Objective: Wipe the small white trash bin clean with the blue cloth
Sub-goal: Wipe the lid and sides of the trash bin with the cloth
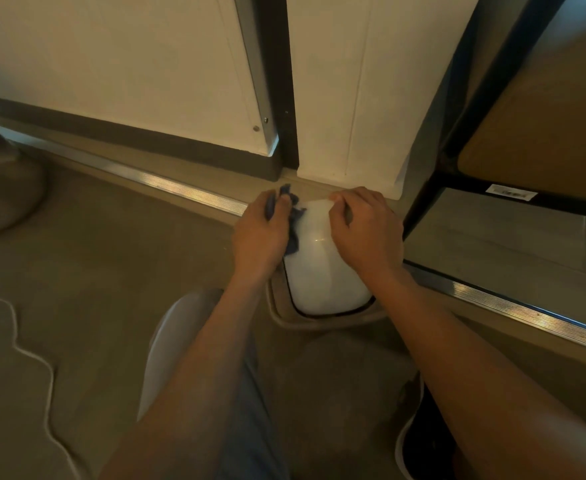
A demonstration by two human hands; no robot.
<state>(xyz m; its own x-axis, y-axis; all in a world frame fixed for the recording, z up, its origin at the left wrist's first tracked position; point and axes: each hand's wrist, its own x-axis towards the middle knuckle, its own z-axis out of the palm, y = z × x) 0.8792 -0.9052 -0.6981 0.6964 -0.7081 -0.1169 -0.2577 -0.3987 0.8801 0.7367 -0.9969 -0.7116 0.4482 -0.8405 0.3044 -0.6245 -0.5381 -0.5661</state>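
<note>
Head view, wiping step under way: small white trash bin on the floor by the wall; left hand clenched around blue cloth against its side; right hand gripping the rim. Next, likely: turn bin, wipe remaining sides.

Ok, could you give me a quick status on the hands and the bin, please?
Left hand shut on blue cloth, pressed to bin's left side. Right hand gripping white bin at its far end. Nothing in the way.

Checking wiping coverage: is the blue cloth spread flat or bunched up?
Bunched: the blue cloth sits crumpled in the left hand against the bin's side.
</note>
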